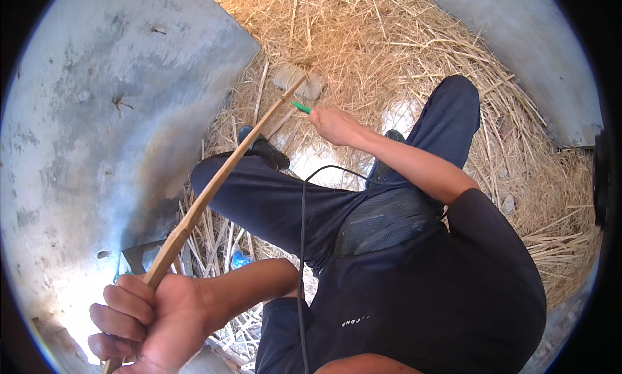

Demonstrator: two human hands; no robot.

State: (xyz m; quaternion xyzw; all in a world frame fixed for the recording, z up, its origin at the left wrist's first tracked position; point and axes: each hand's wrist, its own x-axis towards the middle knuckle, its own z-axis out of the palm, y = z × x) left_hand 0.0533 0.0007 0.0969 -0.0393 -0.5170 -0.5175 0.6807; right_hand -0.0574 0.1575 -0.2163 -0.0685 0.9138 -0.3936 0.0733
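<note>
One wooden strip (212, 186) — long, tan.

Gry walls (97, 134), straw-strewn flr (363, 50)

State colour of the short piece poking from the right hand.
The short piece poking from the right hand is green, best seen in the head view.

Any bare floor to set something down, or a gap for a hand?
Small pale floor patch between dark shoe, right hand and black cable; another between that hand and right knee. A hand could probably pass between wooden stick and right forearm. Crowded: around the stick's tip, with green piece, gray stone and straw.
</note>
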